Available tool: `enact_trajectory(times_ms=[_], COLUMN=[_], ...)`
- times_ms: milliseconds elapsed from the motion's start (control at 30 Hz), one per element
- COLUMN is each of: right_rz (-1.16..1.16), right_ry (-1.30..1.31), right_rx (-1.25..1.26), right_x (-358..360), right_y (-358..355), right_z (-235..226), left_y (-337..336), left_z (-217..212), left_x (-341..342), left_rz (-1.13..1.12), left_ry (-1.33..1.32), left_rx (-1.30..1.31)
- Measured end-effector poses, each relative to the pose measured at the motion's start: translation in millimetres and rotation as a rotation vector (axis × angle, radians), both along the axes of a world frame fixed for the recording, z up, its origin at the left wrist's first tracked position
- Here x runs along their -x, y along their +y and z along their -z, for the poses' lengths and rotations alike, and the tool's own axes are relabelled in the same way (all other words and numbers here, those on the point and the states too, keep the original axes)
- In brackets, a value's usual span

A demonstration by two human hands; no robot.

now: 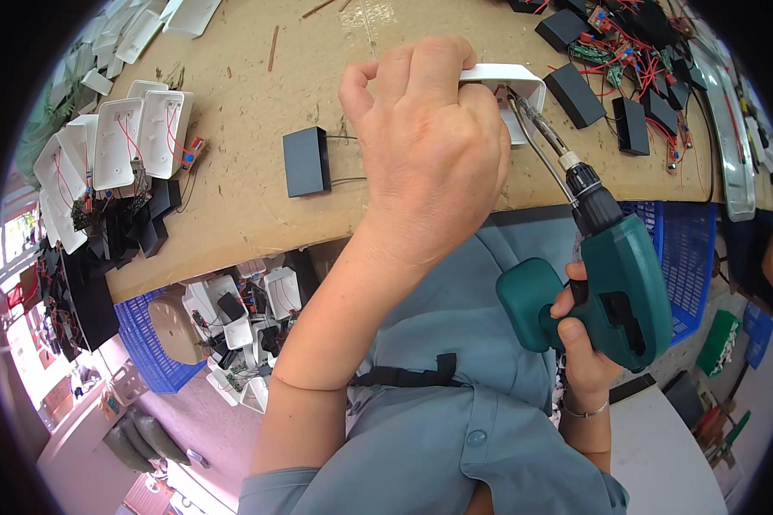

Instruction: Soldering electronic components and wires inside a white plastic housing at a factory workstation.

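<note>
My left hand (429, 146) is closed over a white plastic casing (517, 81) on the wooden workbench (249, 189), hiding most of it. My right hand (586, 343) grips a green cordless screwdriver (614, 292) by its handle. Its long bit (537, 129) points up and left into the open end of the white casing. A small black box (306, 160) with thin wires lies on the bench just left of my left hand.
Several white casings with red wires (133, 137) are stacked at the bench's left. Black boxes and wired circuit boards (627, 60) lie at the back right. Blue crates (683, 257) stand below the bench on both sides, the left one (159, 360) holding white parts.
</note>
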State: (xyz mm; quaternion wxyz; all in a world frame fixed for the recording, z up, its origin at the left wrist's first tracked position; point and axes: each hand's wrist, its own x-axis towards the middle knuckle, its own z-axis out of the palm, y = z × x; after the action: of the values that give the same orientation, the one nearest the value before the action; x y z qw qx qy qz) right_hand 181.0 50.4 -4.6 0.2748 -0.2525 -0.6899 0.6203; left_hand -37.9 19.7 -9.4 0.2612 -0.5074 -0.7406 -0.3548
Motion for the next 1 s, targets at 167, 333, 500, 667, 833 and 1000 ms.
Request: enact_trajectory(times_ms=[167, 333, 500, 667, 833, 1000], right_rz=[-0.029, -0.011, 0.015, 0.057, 0.035, 0.124], right_ry=[-0.027, -0.051, -0.163, -0.098, -0.119, -0.134], right_rx=[-0.052, -0.001, 0.092, 0.055, -0.092, 0.017], right_x=[-0.5, 2.4, -1.1, 2.8, 3.9, 9.4], right_y=[0.6, -1.3, -2.6, -3.0, -1.9, -9.3], right_z=[1.3, -4.4, -8.8, -10.7, -11.8, -18.7], left_y=[0.2, 0.8, -7.0, -8.4, -9.3, -9.6], left_z=[0.1, 1.7, -12.1, -11.5, -14.5, -13.9], left_x=[-0.6, 0.9, -1.9, 0.0, -0.6, -0.1], left_rz=[-0.005, 0.001, -0.032, -0.035, -0.027, -0.031], left_ry=[-0.014, -0.002, 0.091, 0.143, 0.15, 0.145], left_rx=[0.009, -0.014, 0.085, 0.046, 0.056, 0.049])
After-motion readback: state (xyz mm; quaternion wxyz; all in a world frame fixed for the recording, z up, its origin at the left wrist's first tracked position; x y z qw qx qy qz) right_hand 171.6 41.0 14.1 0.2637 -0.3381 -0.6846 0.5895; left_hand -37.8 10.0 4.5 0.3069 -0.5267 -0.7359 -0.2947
